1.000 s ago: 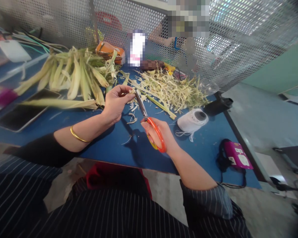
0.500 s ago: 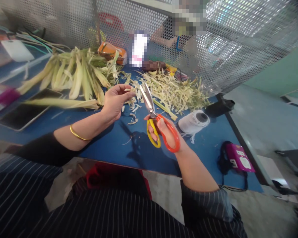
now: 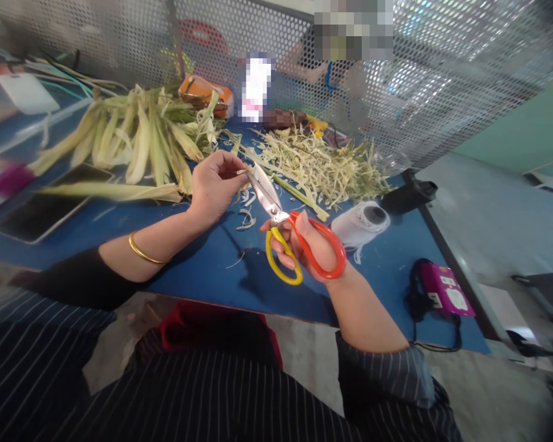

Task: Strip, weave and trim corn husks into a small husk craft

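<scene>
My left hand (image 3: 216, 187) pinches a small piece of pale corn husk (image 3: 243, 172) between thumb and fingertips. Scissors (image 3: 276, 216) with one red and one yellow handle are in my right hand (image 3: 311, 242), fingers through the loops. Their blades part slightly and reach the husk at my left fingertips. Beyond them spreads a heap of shredded husk strips (image 3: 322, 166). Behind my left hand lies a pile of whole husks (image 3: 141, 138), and a single long husk (image 3: 115, 191) rests in front of that pile. Small curled scraps (image 3: 246, 220) lie on the blue table below the blades.
A cone of white thread (image 3: 360, 224) stands right of my right hand, beside a black cylinder (image 3: 410, 197). A magenta box (image 3: 445, 288) with a black strap is near the table's right edge. A dark flat phone-like slab (image 3: 50, 205) lies left. Perforated metal screen (image 3: 267, 37) borders the back.
The scissors opened and drew back right from the husk, then moved in again with the blades closer together at my left fingertips. My left hand stayed nearly in place.
</scene>
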Action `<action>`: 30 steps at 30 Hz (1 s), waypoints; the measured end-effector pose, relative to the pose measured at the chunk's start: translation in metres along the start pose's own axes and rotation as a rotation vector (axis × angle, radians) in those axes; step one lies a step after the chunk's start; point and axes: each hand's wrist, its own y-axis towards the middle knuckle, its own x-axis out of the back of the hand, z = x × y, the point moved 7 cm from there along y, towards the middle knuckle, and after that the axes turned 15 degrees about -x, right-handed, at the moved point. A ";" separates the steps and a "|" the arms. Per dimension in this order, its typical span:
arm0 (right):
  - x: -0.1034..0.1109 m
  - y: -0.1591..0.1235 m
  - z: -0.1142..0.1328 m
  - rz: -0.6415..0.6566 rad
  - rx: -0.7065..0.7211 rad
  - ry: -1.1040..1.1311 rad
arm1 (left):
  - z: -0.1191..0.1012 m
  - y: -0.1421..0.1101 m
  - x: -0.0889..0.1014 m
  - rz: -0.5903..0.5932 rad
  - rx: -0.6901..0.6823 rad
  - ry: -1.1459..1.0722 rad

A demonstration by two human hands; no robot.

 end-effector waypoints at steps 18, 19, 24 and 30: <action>-0.005 -0.003 0.001 0.131 -0.151 0.268 | -0.010 0.000 -0.004 0.075 -0.064 0.123; -0.005 -0.003 0.001 0.137 -0.158 0.281 | -0.010 0.000 -0.004 0.076 -0.063 0.113; -0.007 -0.005 0.003 0.156 -0.180 0.307 | -0.011 0.000 -0.005 0.084 -0.052 0.115; -0.008 -0.005 0.004 0.131 -0.175 0.281 | -0.011 0.000 -0.004 0.047 0.025 0.093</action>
